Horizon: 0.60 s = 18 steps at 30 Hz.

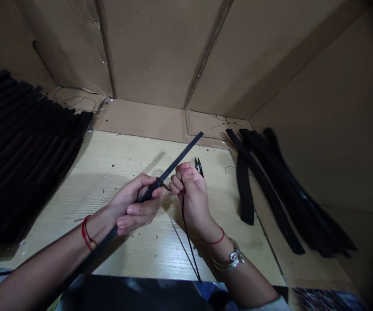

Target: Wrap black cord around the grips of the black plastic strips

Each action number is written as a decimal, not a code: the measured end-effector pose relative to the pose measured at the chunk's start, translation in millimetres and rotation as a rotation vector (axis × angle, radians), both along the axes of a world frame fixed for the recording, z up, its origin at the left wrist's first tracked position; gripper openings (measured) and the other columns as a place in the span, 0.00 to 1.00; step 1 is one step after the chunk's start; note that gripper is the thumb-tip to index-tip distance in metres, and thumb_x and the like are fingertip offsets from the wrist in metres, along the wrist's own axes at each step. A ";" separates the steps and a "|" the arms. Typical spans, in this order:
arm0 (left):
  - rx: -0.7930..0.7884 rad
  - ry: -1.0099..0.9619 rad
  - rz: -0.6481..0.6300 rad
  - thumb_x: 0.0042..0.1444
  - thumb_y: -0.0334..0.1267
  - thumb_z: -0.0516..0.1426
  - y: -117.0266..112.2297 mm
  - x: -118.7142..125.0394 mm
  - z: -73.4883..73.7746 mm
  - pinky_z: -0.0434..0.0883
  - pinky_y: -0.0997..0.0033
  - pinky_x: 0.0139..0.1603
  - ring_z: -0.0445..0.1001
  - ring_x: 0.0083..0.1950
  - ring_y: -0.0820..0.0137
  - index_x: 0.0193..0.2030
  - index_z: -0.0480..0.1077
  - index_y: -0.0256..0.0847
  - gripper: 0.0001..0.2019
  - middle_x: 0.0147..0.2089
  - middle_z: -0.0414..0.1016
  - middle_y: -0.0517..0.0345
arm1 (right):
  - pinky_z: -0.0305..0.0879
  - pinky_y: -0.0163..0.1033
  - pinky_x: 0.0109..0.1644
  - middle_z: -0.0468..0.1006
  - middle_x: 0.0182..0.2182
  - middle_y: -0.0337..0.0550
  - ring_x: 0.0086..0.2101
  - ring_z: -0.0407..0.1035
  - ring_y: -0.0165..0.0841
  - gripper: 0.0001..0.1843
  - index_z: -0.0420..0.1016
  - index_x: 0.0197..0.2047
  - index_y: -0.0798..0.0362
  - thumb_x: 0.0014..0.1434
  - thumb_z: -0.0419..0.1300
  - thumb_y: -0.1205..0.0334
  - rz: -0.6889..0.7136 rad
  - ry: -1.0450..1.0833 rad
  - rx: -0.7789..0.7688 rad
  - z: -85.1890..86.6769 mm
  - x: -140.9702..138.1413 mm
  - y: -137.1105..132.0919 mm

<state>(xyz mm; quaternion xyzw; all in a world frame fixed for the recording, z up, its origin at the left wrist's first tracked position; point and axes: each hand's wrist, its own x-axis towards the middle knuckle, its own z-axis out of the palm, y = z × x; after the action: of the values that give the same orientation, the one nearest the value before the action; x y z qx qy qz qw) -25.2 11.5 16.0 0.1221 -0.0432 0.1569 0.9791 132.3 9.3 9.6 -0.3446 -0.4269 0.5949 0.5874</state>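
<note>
A long, narrow black strip point(182, 155) slants up to the right above the table, gripped by my left hand point(137, 204) below its far end. A dark cord point(186, 224) loops around the strip just above my left fingers. My right hand point(191, 190) is closed in a pinch on that cord, close to the strip, and the cord's loose length hangs down past the table's front edge. Partly behind my right hand lie small black thread snips point(199, 166), points away from me. What the strip's lower end rests on is hidden by my forearm.
Many black strips lie stacked in rows point(27, 142) on the left. Several flat black strips point(280, 190) lie on the right. Cardboard walls point(160, 52) enclose the back and right of the pale wooden tabletop point(102, 160). A bundle of thin strands point(322, 299) sits at the lower right.
</note>
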 end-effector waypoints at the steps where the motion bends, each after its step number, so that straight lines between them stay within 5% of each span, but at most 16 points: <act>1: -0.019 -0.032 -0.032 0.63 0.43 0.50 -0.6 0.2 -0.3 0.54 0.81 0.02 0.42 0.03 0.77 0.30 0.60 0.40 0.12 0.13 0.59 0.66 | 0.43 0.35 0.23 0.45 0.22 0.30 0.20 0.37 0.26 0.19 0.58 0.32 0.49 0.62 0.58 0.45 -0.021 -0.010 0.016 0.0 -0.5 -1.1; 5: -0.083 -0.099 -0.112 0.63 0.43 0.49 -4.6 -1.7 3.6 0.49 0.81 0.00 0.41 0.02 0.77 0.28 0.56 0.40 0.14 0.12 0.56 0.67 | 0.44 0.34 0.22 0.46 0.22 0.30 0.20 0.38 0.26 0.20 0.57 0.31 0.49 0.62 0.59 0.45 -0.014 0.020 0.038 6.0 0.8 -6.9; 11: -0.119 -0.169 -0.069 0.64 0.42 0.48 -12.3 -5.8 11.0 0.50 0.82 0.02 0.45 0.03 0.77 0.28 0.57 0.40 0.14 0.12 0.56 0.66 | 0.42 0.29 0.21 0.46 0.24 0.30 0.21 0.36 0.23 0.19 0.60 0.30 0.53 0.60 0.63 0.51 0.209 0.274 -0.204 20.1 2.4 -16.9; 18: -0.234 -0.337 -0.301 0.67 0.47 0.47 -29.9 13.5 -5.9 0.61 0.82 0.06 0.53 0.04 0.74 0.39 0.64 0.38 0.15 0.15 0.65 0.62 | 0.40 0.30 0.20 0.49 0.23 0.31 0.20 0.40 0.23 0.23 0.58 0.29 0.53 0.58 0.62 0.44 0.242 0.181 -0.254 12.5 -13.5 -19.1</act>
<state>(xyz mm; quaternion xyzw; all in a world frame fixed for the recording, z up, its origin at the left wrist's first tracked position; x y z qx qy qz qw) -11.7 -18.4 10.1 -0.0275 -0.2052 0.0314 0.9778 118.8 -9.8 22.0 -0.3071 -0.3322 0.7390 0.4993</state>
